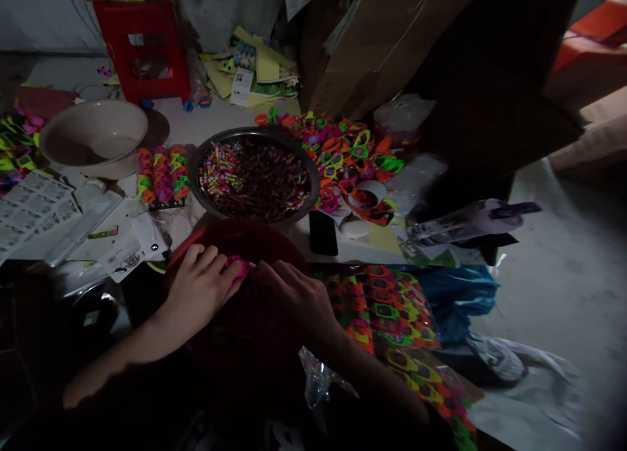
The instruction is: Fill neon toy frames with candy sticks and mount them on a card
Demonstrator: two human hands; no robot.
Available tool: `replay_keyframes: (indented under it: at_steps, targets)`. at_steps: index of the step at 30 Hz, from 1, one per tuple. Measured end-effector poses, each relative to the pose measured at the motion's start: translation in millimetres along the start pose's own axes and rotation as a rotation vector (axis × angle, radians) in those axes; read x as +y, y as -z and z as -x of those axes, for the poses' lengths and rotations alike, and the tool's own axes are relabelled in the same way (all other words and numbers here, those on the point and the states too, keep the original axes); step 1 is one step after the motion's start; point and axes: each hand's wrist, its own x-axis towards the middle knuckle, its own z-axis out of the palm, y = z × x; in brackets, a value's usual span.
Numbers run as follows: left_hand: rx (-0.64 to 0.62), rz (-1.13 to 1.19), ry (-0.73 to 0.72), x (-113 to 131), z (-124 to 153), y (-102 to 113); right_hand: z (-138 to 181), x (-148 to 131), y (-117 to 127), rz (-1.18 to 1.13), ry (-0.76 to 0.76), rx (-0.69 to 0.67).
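Over a dark red basin (235, 232), my left hand (208, 281) is closed around a small bright pink plastic piece (238, 266), mostly covered by the fingers. It resembles the toy watches on the table, but its exact kind is hidden. My right hand (296, 294) is closed just to its right, thumb and finger pinched close to the pink piece; what they grip is too small and dark to make out. Behind the basin stands a metal bowl (316, 190) with small wrapped candies (220, 173) at its left and dark brownish pieces (272, 173) in the rest.
Loose colourful toy watches (336, 151) are heaped behind the bowl. A black phone (323, 233) lies at the table's front. Bagged toy watches (392, 307) sit at lower right. To the left are a pale basin (93, 111), packed toy rows (163, 173) and printed sheets (36, 206).
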Motion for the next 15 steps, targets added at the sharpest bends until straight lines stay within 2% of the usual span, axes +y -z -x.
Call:
replay_keyframes:
  at_steps: [3, 6, 9, 15]
  targets:
    - [-0.013, 0.010, -0.013, 2.1, -1.6, -2.1, -2.1, -2.9, 7.3, 0.110, 0.002, -0.139]
    - [-0.061, 0.036, -0.027, 3.1, -2.7, -4.6, -4.5, -3.4, 12.0, 0.113, -0.011, -0.281]
    - [-0.091, 0.034, -0.035, 3.0, -4.2, -6.8, -4.8, -1.7, 12.0, 0.087, -0.017, -0.305]
    - [-0.063, -0.001, -0.020, 3.3, -6.9, -8.9, -4.2, -0.6, 8.1, 0.093, -0.028, -0.304]
